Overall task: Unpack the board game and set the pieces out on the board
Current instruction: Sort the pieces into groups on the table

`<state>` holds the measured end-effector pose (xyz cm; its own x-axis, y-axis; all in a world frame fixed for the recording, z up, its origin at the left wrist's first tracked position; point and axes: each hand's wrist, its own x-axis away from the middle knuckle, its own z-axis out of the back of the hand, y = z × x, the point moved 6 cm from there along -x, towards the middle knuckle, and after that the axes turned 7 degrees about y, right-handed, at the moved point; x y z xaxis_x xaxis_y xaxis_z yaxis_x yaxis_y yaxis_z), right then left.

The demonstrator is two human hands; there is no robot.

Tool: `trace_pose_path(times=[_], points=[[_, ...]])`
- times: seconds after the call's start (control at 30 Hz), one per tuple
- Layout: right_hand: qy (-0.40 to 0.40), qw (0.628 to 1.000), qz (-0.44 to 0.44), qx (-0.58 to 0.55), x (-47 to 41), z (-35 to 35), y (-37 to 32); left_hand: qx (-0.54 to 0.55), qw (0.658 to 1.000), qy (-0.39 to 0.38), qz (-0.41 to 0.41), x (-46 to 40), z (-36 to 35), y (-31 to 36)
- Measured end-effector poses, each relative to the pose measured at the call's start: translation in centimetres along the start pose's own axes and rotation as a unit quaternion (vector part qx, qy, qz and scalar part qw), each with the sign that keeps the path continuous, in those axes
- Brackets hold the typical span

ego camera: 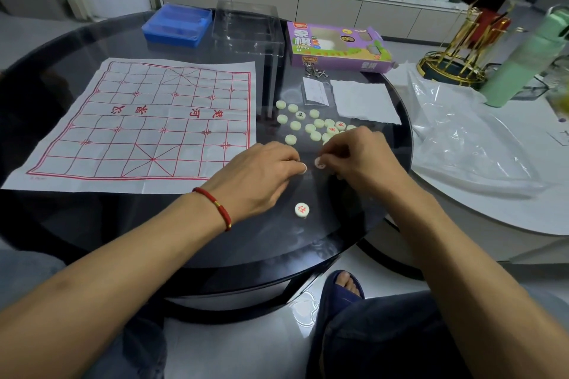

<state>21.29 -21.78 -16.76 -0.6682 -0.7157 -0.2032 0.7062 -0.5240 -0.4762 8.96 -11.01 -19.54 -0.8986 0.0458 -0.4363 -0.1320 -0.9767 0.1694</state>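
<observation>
A white paper board (pixel 144 123) with a red grid lies flat on the dark round table (pixel 92 224), with no pieces on it. Several pale round pieces (pixel 308 123) lie loose to its right, most face down. My left hand (pixel 261 175) pinches one pale piece (pixel 303 168) at its fingertips. My right hand (pixel 360 156) pinches another piece (pixel 319 163), tilted on edge. One piece with a red character (pixel 301 209) lies alone nearer to me. The purple game box (pixel 335 45) stands at the back.
A blue plastic tray (pixel 177 24) and a clear plastic lid (pixel 246 27) sit at the table's far side. White paper sheets (pixel 363 101) lie beyond the pieces. A crumpled plastic bag (pixel 462 138), green bottle (pixel 523 58) and gold rack (pixel 462 45) occupy the white table at right.
</observation>
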Motion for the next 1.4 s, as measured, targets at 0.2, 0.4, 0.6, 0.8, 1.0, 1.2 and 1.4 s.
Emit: trace_pose_path(times=[0.2, 0.4, 0.6, 0.8, 1.0, 1.2, 1.4], points=[[0.005, 1.0, -0.008, 0.006, -0.2, -0.4, 0.1, -0.03, 0.999, 0.007, 0.011, -0.3, -0.1, -0.6], [-0.022, 0.996, 0.068, 0.052, 0.3, -1.3, -0.7, -0.069, 0.998, 0.003, 0.013, -0.3, -0.1, -0.2], [-0.068, 0.982, 0.162, 0.062, 3.0, -1.5, -2.1, -0.086, 0.996, -0.006, 0.028, -0.1, -0.1, -0.1], [-0.032, 0.982, 0.18, 0.055, 3.8, -0.3, -1.9, -0.061, 0.997, 0.001, 0.037, -0.1, -0.1, 0.1], [0.046, 0.985, 0.054, 0.159, 2.9, 2.9, 3.2, -0.032, 0.999, 0.012, 0.035, 0.0, 0.1, 0.2], [0.023, 0.983, 0.091, 0.156, 3.5, 1.8, 2.5, -0.026, 0.998, 0.031, 0.042, 0.3, 0.7, 0.9], [-0.004, 0.989, 0.13, 0.076, 3.7, 0.3, 1.1, 0.041, 0.99, 0.069, 0.117, 1.2, 1.8, 1.2]])
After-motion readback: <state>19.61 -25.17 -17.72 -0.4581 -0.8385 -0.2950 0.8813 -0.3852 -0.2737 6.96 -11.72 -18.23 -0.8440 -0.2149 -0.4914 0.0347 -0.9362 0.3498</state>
